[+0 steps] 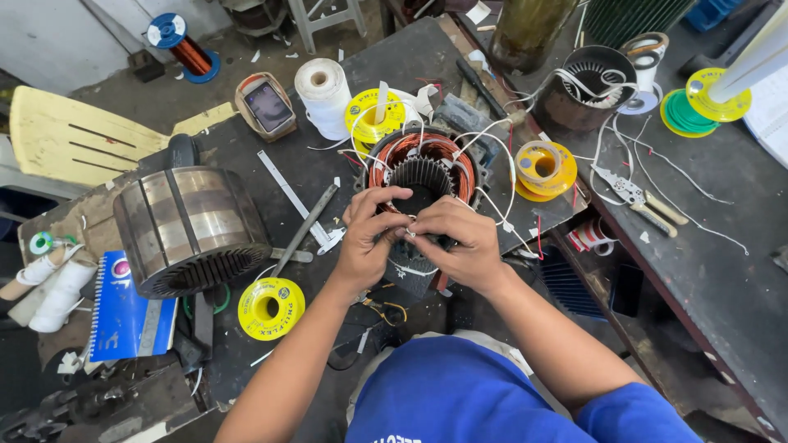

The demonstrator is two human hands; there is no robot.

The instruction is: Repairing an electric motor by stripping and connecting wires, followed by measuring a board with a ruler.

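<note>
Fingers [392,223] of both hands meet at the near rim of the round motor stator with copper-red windings and a toothed steel core [421,168], pinched together on what looks like a thin white lead or a bit of sleeving; the piece itself is too small to name for certain. The left hand [368,238] curls over from the left and the right hand [461,244] from the right, thumbs and forefingers closed tip to tip, which steadies a fine wire right where it leaves the coil. The stator sits in the middle of the dark cluttered desk [722,271], just beyond the hands, with white leads [492,164] looping off its right side.

Within reach lie a yellow spool of tape [271,308] near left, another yellow spool [542,168] to the right, and a white roll of thread [324,94] farther off. A large grey laminated steel stator core [189,230] lies on its side at left, and pliers [636,197] rest at right.

The hands hide the stator's near edge and whatever lies under them. The desk's front edge and the person's lap are cut off by the blue shirt [476,402].
</note>
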